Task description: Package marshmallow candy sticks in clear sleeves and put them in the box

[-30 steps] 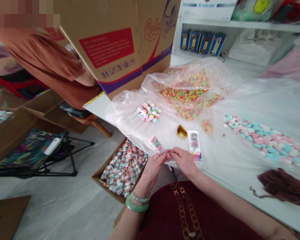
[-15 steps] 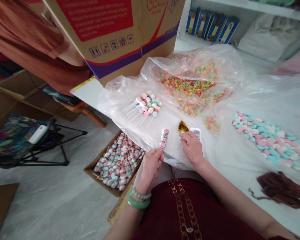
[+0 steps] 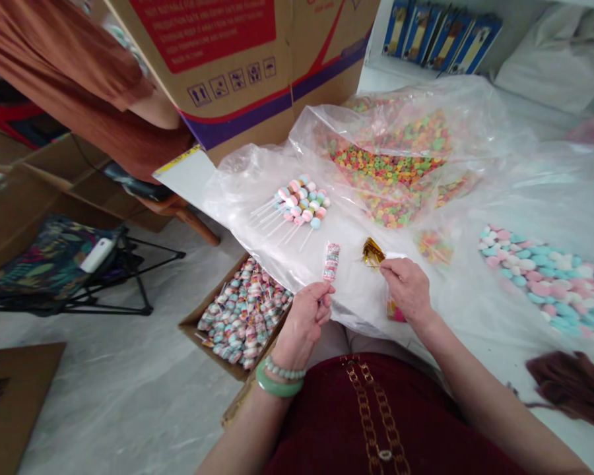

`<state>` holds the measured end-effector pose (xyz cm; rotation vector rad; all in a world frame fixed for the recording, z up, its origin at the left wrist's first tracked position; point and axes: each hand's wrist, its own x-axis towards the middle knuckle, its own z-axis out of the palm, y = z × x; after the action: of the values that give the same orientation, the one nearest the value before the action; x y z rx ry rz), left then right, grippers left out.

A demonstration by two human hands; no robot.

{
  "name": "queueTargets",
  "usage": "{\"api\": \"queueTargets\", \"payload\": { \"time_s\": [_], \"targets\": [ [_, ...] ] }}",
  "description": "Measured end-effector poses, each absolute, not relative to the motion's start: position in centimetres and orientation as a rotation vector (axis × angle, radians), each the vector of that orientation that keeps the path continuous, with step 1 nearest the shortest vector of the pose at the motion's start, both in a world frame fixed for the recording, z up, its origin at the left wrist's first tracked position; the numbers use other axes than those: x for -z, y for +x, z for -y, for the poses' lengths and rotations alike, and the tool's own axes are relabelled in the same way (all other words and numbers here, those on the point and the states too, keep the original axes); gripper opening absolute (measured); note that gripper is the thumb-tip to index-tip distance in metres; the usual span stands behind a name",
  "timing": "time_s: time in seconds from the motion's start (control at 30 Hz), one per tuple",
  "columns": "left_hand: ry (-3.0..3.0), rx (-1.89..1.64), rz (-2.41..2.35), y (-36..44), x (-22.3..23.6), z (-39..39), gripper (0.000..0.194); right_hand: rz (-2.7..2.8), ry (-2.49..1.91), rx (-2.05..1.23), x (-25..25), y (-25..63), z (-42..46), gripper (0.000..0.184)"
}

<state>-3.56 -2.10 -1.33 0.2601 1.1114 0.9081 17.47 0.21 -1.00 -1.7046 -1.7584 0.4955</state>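
My left hand (image 3: 309, 316), with a jade bangle and a bead bracelet at its wrist, pinches the lower end of a wrapped marshmallow skewer (image 3: 332, 261). The skewer points upward, its clear printed wrapper around pink, white and blue pieces. To the right, my right hand (image 3: 406, 287) has its fingertips closed at the edge of a small bunch of gold twist ties (image 3: 373, 252). How many ties lie between those fingers is hidden. Partly beneath this hand shows a packet (image 3: 395, 310) with orange and pink on it. Several unwrapped marshmallow skewers (image 3: 304, 201) lie behind on the plastic sheet.
A carton of wrapped skewers (image 3: 245, 313) stands low at the left. Behind are a large cardboard box (image 3: 237, 112) and a clear bag of colourful rings (image 3: 391, 165). Loose marshmallows (image 3: 549, 277) and a brown cloth (image 3: 569, 386) lie right. Another person's sleeve (image 3: 94, 59) is at upper left.
The view has shifted slightly. My right hand has drawn a little right of the gold twist ties, with its fingertips still at their edge. My left hand keeps hold of the wrapped marshmallow skewer.
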Motion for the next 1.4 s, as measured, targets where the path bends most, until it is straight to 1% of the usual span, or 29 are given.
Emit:
{"api": "queueTargets", "payload": {
  "time_s": [0.1, 0.13, 0.2, 0.27, 0.4, 0.57, 0.63, 0.7, 0.77, 0.87, 0.93, 1.0, 1.07, 1.1, 1.13, 1.2, 1.27, 1.33, 1.4],
  "targets": [
    [0.306, -0.837, -1.075, -2.3, 1.2, 1.8, 0.016, 1.324, -1.624, -0.943, 0.0, 16.1, -0.1, 0.02],
    [0.327, -0.824, -1.061, -1.9, 1.2, 1.8, 0.016, 1.25, -1.561, -1.073, -0.3, 15.3, 0.0, 0.021],
    [0.366, -0.811, -1.034, -1.1, 1.1, 1.9, 0.017, 1.27, -1.455, -1.237, -0.4, 13.6, 0.4, 0.02],
    [0.407, -0.821, -1.027, -0.7, 1.1, 2.1, 0.019, 1.381, -1.441, -1.256, 0.1, 12.3, 0.9, 0.019],
    [0.48, -0.852, -1.009, -0.6, 1.6, 2.8, 0.026, 1.459, -1.561, -1.191, 1.7, 11.6, 1.4, 0.023],
    [0.484, -0.918, -1.109, -0.3, 2.1, 3.2, 0.033, 1.673, -1.608, -1.097, 1.4, 11.6, 1.8, 0.025],
    [0.49, -0.958, -1.159, 0.0, 2.0, 3.0, 0.032, 1.609, -1.633, -1.05, 1.3, 11.1, 2.1, 0.02],
    [0.497, -1.003, -1.177, 0.3, 1.9, 2.9, 0.032, 1.424, -1.663, -1.043, 1.4, 10.7, 2.4, 0.017],
    [0.489, -1.037, -1.153, 0.3, 1.8, 2.8, 0.032, 1.196, -1.621, -1.161, 1.6, 10.7, 2.2, 0.022],
    [0.5, -1.009, -1.072, -0.3, 1.6, 2.7, 0.034, 0.995, -1.387, -1.591, 1.1, 11.4, 1.6, 0.03],
    [0.555, -0.876, -0.956, -1.3, 1.5, 2.7, 0.036, 1.001, -1.244, -1.812, 0.3, 12.1, 1.4, 0.036],
    [0.619, -0.69, -0.79, -2.6, 1.5, 2.8, 0.039, 1.136, -1.184, -1.881, -0.5, 12.4, 1.7, 0.035],
    [0.658, -0.54, -0.656, -4.1, 1.4, 2.6, 0.04, 1.398, -1.158, -1.812, -1.1, 12.2, 2.6, 0.018],
    [0.672, -0.481, -0.62, -4.8, 1.3, 2.4, 0.04, 1.558, -1.141, -1.71, -1.3, 11.9, 3.1, 0.012],
    [0.692, -0.414, -0.604, -5.6, 1.1, 2.2, 0.039, 1.759, -1.122, -1.503, -1.4, 11.6, 3.7, 0.012],
    [0.763, -0.27, -0.615, -7.2, 0.2, 1.4, 0.036, 2.144, -0.989, -1.089, -1.8, 11.1, 4.5, 0.018],
    [0.901, -0.113, -0.647, -8.5, -1.3, 0.7, 0.029, 2.389, -0.823, -0.804, -2.6, 10.8, 5.0, 0.017],
    [1.121, -0.002, -0.726, -9.3, -3.0, 0.4, 0.019, 2.627, -0.667, -0.561, -3.9, 10.8, 4.8, 0.012],
    [1.406, -0.043, -0.936, -9.0, -4.4, 0.8, 0.013, 2.859, -0.55, -0.268, -4.9, 10.8, 3.9, 0.017]
  ]
}}
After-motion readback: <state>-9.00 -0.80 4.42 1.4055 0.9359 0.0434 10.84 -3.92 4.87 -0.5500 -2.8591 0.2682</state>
